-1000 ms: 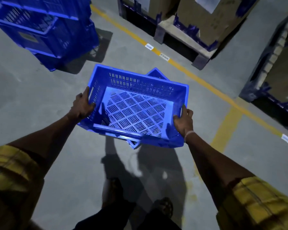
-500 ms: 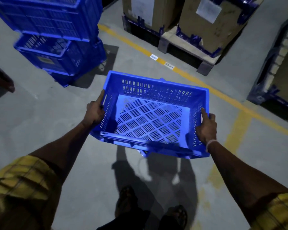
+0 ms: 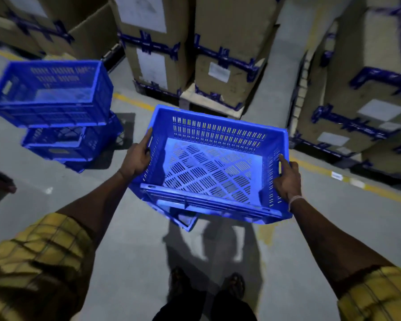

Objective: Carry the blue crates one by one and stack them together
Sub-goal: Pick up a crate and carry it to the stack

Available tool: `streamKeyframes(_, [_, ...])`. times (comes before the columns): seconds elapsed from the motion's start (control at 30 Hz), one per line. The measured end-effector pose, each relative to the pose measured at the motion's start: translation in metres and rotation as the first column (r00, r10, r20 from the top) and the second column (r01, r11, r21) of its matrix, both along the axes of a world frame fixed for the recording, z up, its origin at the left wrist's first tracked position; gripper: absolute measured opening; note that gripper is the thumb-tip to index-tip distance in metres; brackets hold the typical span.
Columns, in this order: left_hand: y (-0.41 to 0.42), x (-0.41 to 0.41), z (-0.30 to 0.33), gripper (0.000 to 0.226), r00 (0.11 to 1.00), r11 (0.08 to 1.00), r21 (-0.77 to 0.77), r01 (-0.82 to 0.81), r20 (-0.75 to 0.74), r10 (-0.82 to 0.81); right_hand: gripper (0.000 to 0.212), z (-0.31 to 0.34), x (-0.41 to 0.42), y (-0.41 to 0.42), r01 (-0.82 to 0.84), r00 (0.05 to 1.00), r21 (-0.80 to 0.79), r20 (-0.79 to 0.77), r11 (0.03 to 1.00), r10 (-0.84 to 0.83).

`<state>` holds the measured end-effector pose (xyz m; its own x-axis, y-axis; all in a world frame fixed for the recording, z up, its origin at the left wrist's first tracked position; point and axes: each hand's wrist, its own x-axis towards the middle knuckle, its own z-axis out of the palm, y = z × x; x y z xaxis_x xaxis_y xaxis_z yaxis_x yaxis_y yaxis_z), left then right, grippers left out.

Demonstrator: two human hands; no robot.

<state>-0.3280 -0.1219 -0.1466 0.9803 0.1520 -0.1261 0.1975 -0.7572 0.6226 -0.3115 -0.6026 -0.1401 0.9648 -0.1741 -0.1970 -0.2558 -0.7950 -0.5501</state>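
Observation:
I hold an empty blue crate [image 3: 214, 144] with a slotted floor in front of me, raised off the floor. My left hand [image 3: 137, 157] grips its left wall and my right hand [image 3: 287, 180] grips its right wall. A corner of another blue crate [image 3: 186, 220] shows underneath the held one. To the left, a stack of blue crates [image 3: 53, 107] stands on the floor, its top crate sitting skewed over the lower ones.
Tall cardboard boxes with blue strapping on pallets [image 3: 195, 54] stand straight ahead, more boxes [image 3: 368, 93] on the right. A yellow floor line [image 3: 347, 180] runs in front of them. A dark object [image 3: 0, 181] lies at the left edge. My feet [image 3: 208, 286] are below.
The crate has come up and to the right in view as I walk forward. The crate stack and the boxes look closer and more of them shows.

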Motion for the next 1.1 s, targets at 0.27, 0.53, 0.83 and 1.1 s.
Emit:
streamKeyframes(0.27, [-0.087,0.044,0.121,0.076,0.961,0.964,0.051,0.262,0.078,-0.265,0.067,0.103,-0.042,-0.080,0.222,0.973,0.057,0.053,0.973,-0.225])
streamKeyframes(0.53, [-0.213,0.078,0.175,0.077,0.879,0.890,0.068,0.451,0.135,-0.456,0.064,0.143,-0.096,-0.175,0.406,0.906,0.067,0.099,0.911,-0.411])
streamKeyframes(0.83, [-0.377,0.131,0.181,0.076,0.763,0.768,0.005,0.641,0.111,-0.637,0.064,0.162,-0.154,-0.306,0.555,0.830,0.042,0.043,0.831,-0.556])
streamKeyframes(1.1, [-0.561,0.148,0.201,0.074,0.627,0.631,0.022,0.776,0.086,-0.774,0.062,0.186,-0.217,-0.402,0.754,0.643,0.101,0.087,0.649,-0.761])
